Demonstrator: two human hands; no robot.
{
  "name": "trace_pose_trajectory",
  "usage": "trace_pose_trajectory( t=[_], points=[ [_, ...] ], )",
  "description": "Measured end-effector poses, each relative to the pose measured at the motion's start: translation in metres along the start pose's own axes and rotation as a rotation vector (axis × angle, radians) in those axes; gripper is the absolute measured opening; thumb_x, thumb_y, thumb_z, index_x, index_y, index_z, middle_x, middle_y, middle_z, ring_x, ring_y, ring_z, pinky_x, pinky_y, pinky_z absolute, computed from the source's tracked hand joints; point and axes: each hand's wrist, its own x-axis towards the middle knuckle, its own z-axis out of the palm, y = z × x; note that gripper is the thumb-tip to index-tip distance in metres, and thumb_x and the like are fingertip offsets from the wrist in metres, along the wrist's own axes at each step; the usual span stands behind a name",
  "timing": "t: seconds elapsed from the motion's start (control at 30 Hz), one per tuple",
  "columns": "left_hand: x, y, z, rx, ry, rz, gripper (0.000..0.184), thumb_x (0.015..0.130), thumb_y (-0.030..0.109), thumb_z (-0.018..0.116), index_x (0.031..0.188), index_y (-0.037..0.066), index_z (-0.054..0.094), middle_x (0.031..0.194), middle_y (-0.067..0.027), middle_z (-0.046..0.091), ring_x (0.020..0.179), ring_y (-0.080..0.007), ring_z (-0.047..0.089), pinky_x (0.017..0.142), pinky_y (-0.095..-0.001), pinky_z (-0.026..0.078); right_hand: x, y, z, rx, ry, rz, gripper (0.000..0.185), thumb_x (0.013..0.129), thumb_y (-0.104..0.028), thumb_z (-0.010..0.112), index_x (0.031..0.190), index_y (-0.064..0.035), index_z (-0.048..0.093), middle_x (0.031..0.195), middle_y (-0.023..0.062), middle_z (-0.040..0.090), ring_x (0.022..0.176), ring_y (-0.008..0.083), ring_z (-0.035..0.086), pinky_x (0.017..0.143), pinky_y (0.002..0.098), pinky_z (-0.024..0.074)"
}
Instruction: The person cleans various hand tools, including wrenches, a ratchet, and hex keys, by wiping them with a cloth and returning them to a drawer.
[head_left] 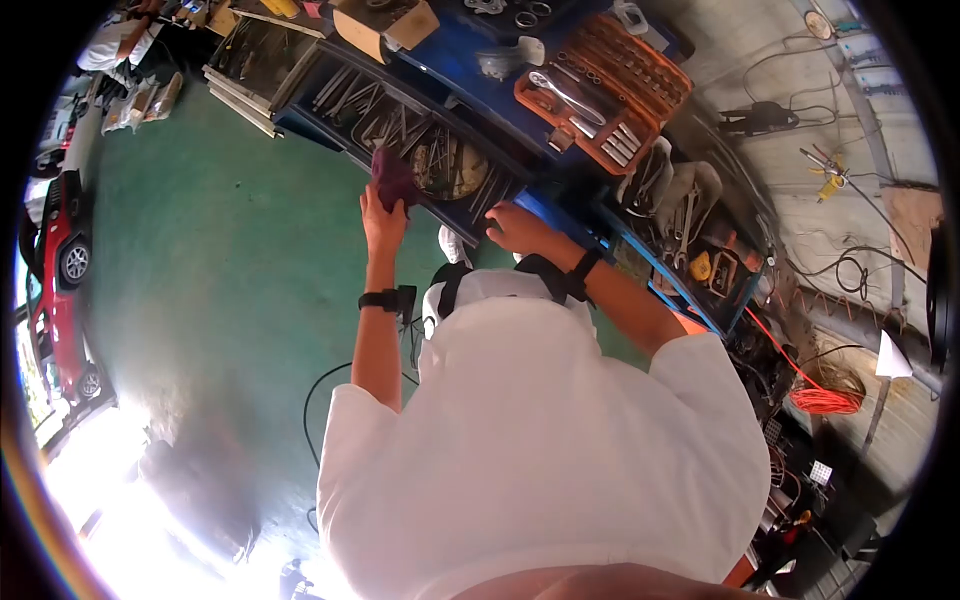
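A maroon cloth is bunched in my left hand, over the front edge of an open drawer. Inside that drawer lie metal rods and tools, along with a round tray of small pieces. At the drawer's right end is my right hand, its fingers curled in. Whatever those fingers hold, if anything, is hidden from the camera.
On the blue bench lies an open orange socket case with a ratchet across it. Wrenches fill a side shelf. A black cable crosses the green floor. A red car stands far left.
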Motion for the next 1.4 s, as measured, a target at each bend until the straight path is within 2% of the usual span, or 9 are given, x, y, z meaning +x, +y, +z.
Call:
trace_pose_trajectory(
  t=[0.13,0.23,0.3,0.47,0.63,0.93,1.23,1.3,1.4],
  points=[
    [0.021,-0.019,-0.002,0.273,-0.242,0.219,0.060,0.073,0.007,0.071,0.129,0.014,0.053,0.126,-0.0157,0.052,0.113,-0.0414,0.051,0.092,-0.0481,0.048,0.022,-0.005,0.010,-0.218,0.011,-0.011,0.027,0.084,-0.017,0.061,0.102,0.0036,0.064,0.103,0.0189,0.062,0.102,0.0352,0.060,0.087,0.0420,0.0503],
    [0.022,-0.021,0.007,0.344,-0.427,0.243,0.062,0.071,0.008,0.072,0.129,0.017,0.053,0.130,-0.0116,0.049,0.114,-0.0410,0.050,0.094,-0.0499,0.048,0.031,-0.010,0.008,-0.369,-0.187,0.061,0.026,0.078,-0.015,0.062,0.099,0.0003,0.065,0.102,0.0159,0.062,0.100,0.0312,0.060,0.084,0.0404,0.0511],
    [0.023,-0.017,0.003,0.341,-0.490,0.219,0.062,0.071,0.008,0.072,0.129,0.018,0.053,0.133,-0.0098,0.048,0.115,-0.0411,0.049,0.095,-0.0504,0.048,0.038,-0.013,0.010,-0.562,-0.172,0.064,0.025,0.076,-0.014,0.062,0.097,-0.0019,0.067,0.097,0.0136,0.063,0.099,0.0297,0.060,0.081,0.0402,0.0518],
    [0.035,-0.020,-0.014,0.288,-0.673,0.282,0.062,0.070,0.010,0.072,0.128,0.018,0.051,0.133,-0.0081,0.047,0.113,-0.0412,0.049,0.097,-0.0514,0.048,0.063,-0.004,0.022,-0.528,0.006,0.081,0.027,0.077,-0.011,0.062,0.102,-0.0039,0.066,0.096,0.0136,0.065,0.097,0.0305,0.063,0.079,0.0419,0.0522],
    [0.049,-0.030,-0.014,0.229,-0.735,0.284,0.061,0.070,0.011,0.074,0.127,0.015,0.052,0.132,-0.0085,0.048,0.113,-0.0406,0.050,0.098,-0.0501,0.046,0.075,-0.015,0.021,-0.533,0.106,0.068,0.024,0.081,-0.007,0.055,0.103,-0.0047,0.065,0.089,0.0118,0.064,0.084,0.0302,0.065,0.074,0.0421,0.0528],
    [0.059,-0.065,-0.001,0.064,-0.703,0.315,0.064,0.067,0.014,0.077,0.125,0.010,0.052,0.130,-0.0113,0.049,0.113,-0.0410,0.050,0.097,-0.0471,0.046,0.074,-0.024,0.021,-0.619,-0.212,0.338,0.016,0.081,-0.020,0.061,0.086,-0.0075,0.069,0.081,0.0150,0.068,0.080,0.0301,0.067,0.074,0.0442,0.0523],
    [0.068,-0.083,0.005,-0.239,-0.801,0.099,0.067,0.063,0.011,0.080,0.124,0.006,0.052,0.124,-0.0132,0.051,0.115,-0.0363,0.053,0.097,-0.0419,0.046,0.055,-0.020,0.044,-0.569,0.019,0.133,0.008,0.074,-0.018,0.065,0.076,-0.0124,0.071,0.073,0.0145,0.067,0.075,0.0319,0.068,0.077,0.0451,0.0509],
    [0.074,-0.080,0.006,-0.232,-0.786,0.129,0.066,0.063,0.011,0.080,0.123,0.006,0.052,0.123,-0.0133,0.051,0.114,-0.0362,0.053,0.097,-0.0415,0.046,0.060,-0.007,0.047,-0.644,0.026,0.111,0.012,0.080,-0.018,0.063,0.088,-0.0134,0.070,0.080,0.0140,0.068,0.086,0.0336,0.067,0.081,0.0481,0.0508],
    [0.074,-0.089,0.010,-0.203,-0.819,0.101,0.066,0.063,0.012,0.081,0.123,0.006,0.053,0.122,-0.0135,0.052,0.112,-0.0368,0.054,0.095,-0.0419,0.047,0.061,-0.012,0.045,-0.719,-0.058,0.190,0.013,0.077,-0.022,0.066,0.086,-0.0140,0.068,0.076,0.0118,0.068,0.075,0.0299,0.068,0.074,0.0452,0.0508]
  ],
)
